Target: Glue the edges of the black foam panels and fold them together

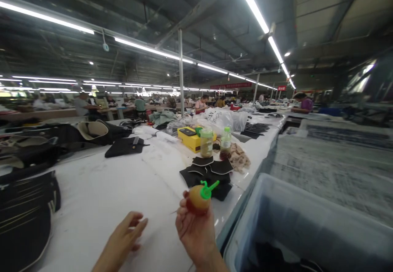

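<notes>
Amber squeeze bottle (196,200), green spout (211,188) slanting up to the right, sits in my right hand (196,231); from my remote seat I see the palm turned up, fingers curled around it, before the black pieces (190,176). My left hand (124,237) hangs half open over the white table (123,190), fingers loosely bent, holding nothing, forearm angled in from below

Your 1 cam's on your head, facing fwd & a bit down along the white table (123,182). Your L hand (124,233) & R hand (198,233) are v. close, near side; plastic bin (254,210) near R; wide view, reaching up to ceiling lights (251,3) & far workstations.
</notes>
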{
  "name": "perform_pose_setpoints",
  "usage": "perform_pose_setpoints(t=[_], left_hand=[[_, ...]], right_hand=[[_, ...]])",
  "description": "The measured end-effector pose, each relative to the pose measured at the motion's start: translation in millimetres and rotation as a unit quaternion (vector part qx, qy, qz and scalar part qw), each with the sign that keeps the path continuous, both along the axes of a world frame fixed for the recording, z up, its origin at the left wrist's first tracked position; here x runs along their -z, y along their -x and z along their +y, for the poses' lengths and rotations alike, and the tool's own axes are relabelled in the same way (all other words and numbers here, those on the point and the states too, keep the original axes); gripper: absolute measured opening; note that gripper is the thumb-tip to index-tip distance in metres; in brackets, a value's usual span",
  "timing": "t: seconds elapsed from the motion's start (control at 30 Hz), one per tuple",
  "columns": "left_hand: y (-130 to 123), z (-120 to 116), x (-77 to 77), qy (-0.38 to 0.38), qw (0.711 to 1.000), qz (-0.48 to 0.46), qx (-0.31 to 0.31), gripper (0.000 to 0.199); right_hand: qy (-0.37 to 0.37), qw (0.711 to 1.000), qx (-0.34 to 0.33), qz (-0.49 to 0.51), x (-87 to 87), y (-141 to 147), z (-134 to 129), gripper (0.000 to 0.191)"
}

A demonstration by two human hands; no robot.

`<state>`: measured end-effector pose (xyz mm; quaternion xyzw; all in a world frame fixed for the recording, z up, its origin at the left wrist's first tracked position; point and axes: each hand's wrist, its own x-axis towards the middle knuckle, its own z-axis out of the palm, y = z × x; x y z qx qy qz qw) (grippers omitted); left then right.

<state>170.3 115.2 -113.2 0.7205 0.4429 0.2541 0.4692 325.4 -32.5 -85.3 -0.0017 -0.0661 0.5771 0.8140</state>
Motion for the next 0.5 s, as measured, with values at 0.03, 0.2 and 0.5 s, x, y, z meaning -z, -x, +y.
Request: perform_pose_setpoints(t=[0.03,0.2,0.5], left_hand=[[-21,-3,-1.1,-0.054,0.997,0.03,0.044,0.05],[-131,-8,-21.8,-0.311,0.905,0.208,0.204,0.081],[-231,17,-25.9,-0.338,0.837,0.276,0.33,0.1]], right_hand=[[-0.007,1.0,0.018,0.0,-1.2,-8,-10,0.052],[-0.027,0.991,0.128,-0.018,-2.1,-53,-63,0.056],[0.03,0.982,0.176,-0.056,5.5,-83,-125,0.052]])
